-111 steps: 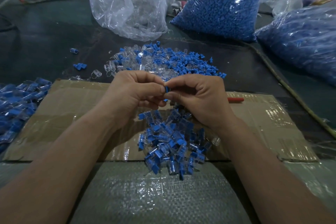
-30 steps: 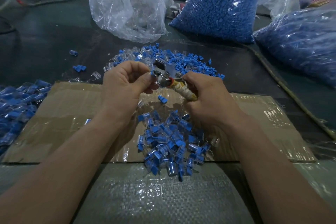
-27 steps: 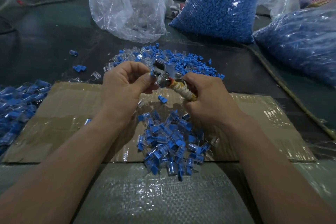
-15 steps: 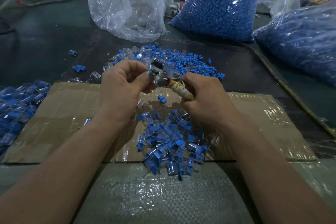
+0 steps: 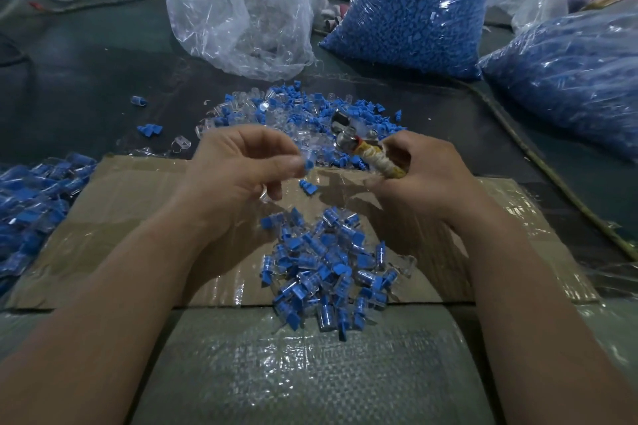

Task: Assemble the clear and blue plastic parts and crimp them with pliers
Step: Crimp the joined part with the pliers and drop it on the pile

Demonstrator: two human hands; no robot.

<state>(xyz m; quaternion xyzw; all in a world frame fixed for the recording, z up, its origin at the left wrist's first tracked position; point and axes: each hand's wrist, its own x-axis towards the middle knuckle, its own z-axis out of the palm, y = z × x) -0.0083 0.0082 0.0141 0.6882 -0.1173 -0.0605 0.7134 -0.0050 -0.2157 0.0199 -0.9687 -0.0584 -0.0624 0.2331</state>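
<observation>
The left hand (image 5: pixel 241 166) pinches one small joined piece (image 5: pixel 308 162) between thumb and finger, up in the air above the cardboard (image 5: pixel 138 217). The piece is blurry, but it looks blue and clear. The right hand (image 5: pixel 424 176) is wrapped round the pliers (image 5: pixel 359 145), which are just to the right of the piece and not touching it. I cannot tell if the piece is squeezed yet.

A heap of done pieces (image 5: pixel 324 269) lies on the cardboard, so a good bit is finished. Lots is left, I think. A pile of loose parts (image 5: pixel 297 114) sits behind the hands. A crinkly clear bag (image 5: pixel 241 7) and a fat blue bag (image 5: pixel 414 7) wait on the dark table (image 5: pixel 86 62).

The pliers have a shiny metal tip and a handle bound in pale, rough string. The little parts look hard and smooth.
</observation>
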